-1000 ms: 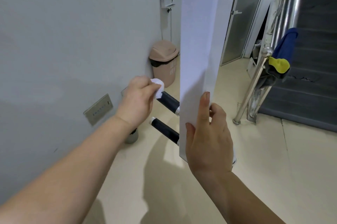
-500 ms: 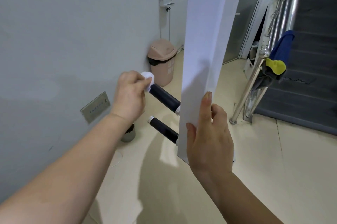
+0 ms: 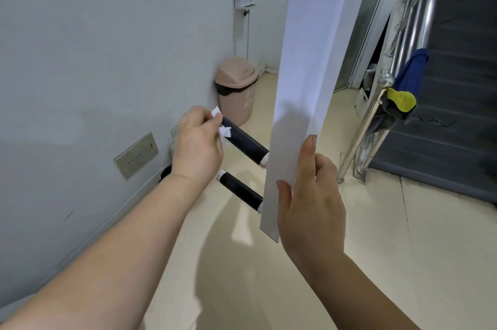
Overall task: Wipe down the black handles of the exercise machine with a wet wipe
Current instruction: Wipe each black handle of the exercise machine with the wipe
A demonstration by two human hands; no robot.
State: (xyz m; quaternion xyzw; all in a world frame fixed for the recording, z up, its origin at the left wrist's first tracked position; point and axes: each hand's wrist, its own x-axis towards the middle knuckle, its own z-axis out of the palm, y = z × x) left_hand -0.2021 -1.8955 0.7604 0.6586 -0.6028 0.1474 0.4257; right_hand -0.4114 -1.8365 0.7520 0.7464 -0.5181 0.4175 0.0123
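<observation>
Two black handles stick out leftward from a tall white panel [image 3: 301,87] of the machine. My left hand [image 3: 197,144] pinches a crumpled white wet wipe [image 3: 222,126] against the outer end of the upper handle [image 3: 246,143]. The lower handle [image 3: 240,190] is bare, with a chrome cap at its tip. My right hand [image 3: 309,200] holds the panel's lower edge, thumb on the near face and fingers curled round the far side.
A pink swing-lid bin [image 3: 236,90] stands against the grey wall behind the handles. At the right, a steel stair railing [image 3: 376,114] carries blue and yellow cloths [image 3: 403,87]. A wall plate [image 3: 135,155] sits low at the left. The floor is beige tile.
My left hand with the wipe has slid out along the upper handle to its end and now wraps the wipe round it. My right hand keeps its hold on the panel.
</observation>
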